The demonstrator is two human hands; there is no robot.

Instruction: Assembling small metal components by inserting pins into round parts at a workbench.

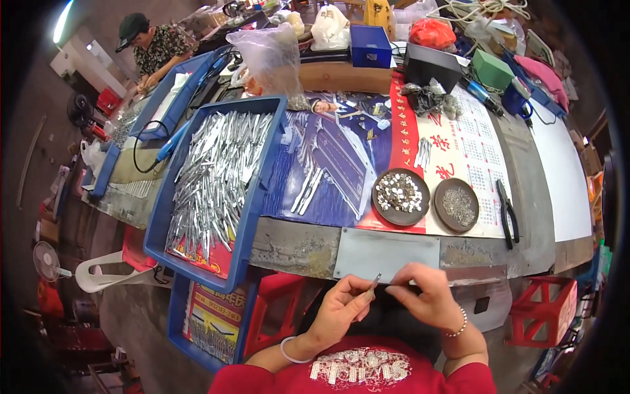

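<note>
My left hand [341, 305] pinches a small, thin silvery metal piece [376, 281] above the table's front edge. Close beside it, my right hand [423, 295] has its thumb and fingers pressed together; what they hold, if anything, is too small to make out. Beyond the hands lies a grey metal plate [387, 255]. A brown dish [400, 222] holds small shiny discs, and a smaller dish [463, 228] carries tiny metal parts. Black-handled pliers [514, 230] lie to the right. At left, a blue tray [258, 197] is heaped with slim silvery metal pieces [213, 171].
A second blue tray [176, 315] sits lower at left. Red stools [541, 312] stand under the table. Posters [341, 161] cover the tabletop. Boxes, including a blue one [369, 46], and plastic bags [269, 56] crowd the back. Another person [161, 49] works at far left.
</note>
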